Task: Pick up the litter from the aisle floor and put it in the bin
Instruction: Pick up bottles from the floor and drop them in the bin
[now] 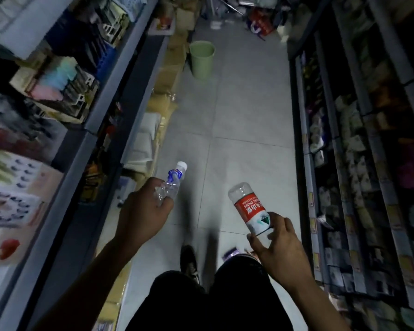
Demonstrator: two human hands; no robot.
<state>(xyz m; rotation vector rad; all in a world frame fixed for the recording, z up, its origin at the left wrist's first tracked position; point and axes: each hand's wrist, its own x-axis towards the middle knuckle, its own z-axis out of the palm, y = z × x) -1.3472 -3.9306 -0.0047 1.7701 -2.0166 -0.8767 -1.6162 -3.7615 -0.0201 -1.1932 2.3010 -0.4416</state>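
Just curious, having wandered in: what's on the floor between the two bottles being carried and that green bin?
Only bare grey floor tiles, as the head view shows, between the bottles and the green bin.

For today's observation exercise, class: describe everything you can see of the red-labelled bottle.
The red-labelled bottle is clear plastic and looks empty, with a red and white wrap bearing white writing and a dark green emblem. It is held tilted above the aisle floor, base pointing up and away. The right hand grips its lower end; its cap end is hidden by that hand.
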